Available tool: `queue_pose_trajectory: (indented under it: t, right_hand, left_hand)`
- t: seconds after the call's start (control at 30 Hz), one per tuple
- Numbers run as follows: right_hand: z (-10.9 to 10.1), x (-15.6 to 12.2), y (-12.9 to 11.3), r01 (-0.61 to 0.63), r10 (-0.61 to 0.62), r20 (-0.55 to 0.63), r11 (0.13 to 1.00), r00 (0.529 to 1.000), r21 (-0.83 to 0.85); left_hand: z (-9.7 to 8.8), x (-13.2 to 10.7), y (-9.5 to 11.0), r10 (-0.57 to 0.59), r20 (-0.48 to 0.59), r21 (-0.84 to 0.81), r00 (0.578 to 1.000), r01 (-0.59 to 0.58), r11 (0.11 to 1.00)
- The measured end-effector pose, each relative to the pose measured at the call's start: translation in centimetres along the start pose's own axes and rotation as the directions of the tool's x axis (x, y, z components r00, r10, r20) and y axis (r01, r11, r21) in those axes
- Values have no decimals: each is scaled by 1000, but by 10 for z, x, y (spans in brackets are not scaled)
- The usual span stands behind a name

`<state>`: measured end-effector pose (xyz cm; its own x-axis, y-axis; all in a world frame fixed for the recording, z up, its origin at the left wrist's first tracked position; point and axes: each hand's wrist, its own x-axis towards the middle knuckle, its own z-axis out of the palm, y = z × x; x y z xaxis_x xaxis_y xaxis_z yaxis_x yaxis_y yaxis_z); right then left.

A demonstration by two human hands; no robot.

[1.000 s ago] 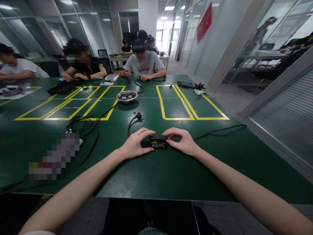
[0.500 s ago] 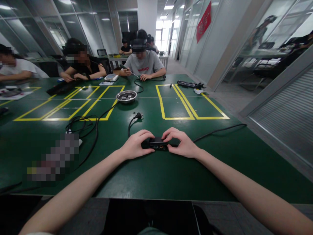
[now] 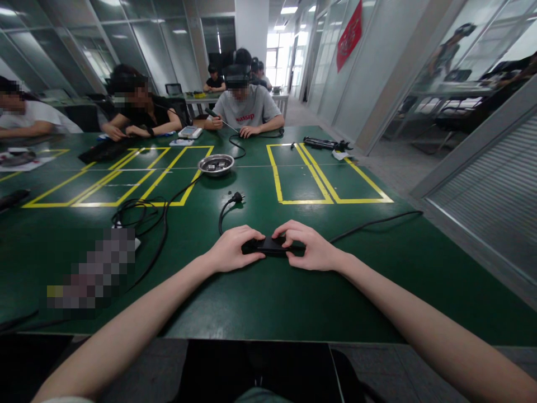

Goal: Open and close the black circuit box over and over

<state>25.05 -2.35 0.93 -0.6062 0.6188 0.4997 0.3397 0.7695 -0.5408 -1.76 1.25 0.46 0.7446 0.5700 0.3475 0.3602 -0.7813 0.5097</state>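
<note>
Between my two hands is a black power adapter (image 3: 273, 245), a flat box lying on the green table. My left hand (image 3: 235, 249) grips its left end, with the thumb at the near edge and the fingers over the top. At the other end my right hand (image 3: 312, 246) pinches it, index finger bent on the top and thumb low at the near side. The near face looks dark and closed. A black cord with a plug (image 3: 237, 197) lies beyond my left hand. Another black cable (image 3: 373, 223) runs off to the right from behind my right hand.
A metal bowl (image 3: 216, 164) with small metal parts stands farther back. To the left are a coiled cable (image 3: 140, 215) and a blurred-out long object (image 3: 94, 268). Yellow tape (image 3: 306, 202) marks the table. A person (image 3: 247, 106) across holds a screwdriver; others sit at left.
The adapter's top half has come down: inner parts that showed along its near side are now covered. My right fingers have shifted slightly left over the top.
</note>
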Motion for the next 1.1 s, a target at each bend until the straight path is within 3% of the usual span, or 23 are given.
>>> queue_pose_trajectory:
  t: [0.23,0.4,0.7,1.1]
  right_hand:
    - [-1,0,4,-78,83,68,995,994,-69]
    - [1,-1,6,-89,96,42,985,994,-148]
    - [4,-2,10,2,-4,-7,950,1000,-313]
    - [5,0,7,25,-14,32,934,999,-357]
  left_hand:
    - [2,0,-1,-7,7,29,1000,7,1000]
    - [2,1,2,-20,13,118,1000,19,993]
    - [12,6,1,64,-19,279,998,-57,959]
    - [10,6,5,120,21,292,993,-120,949]
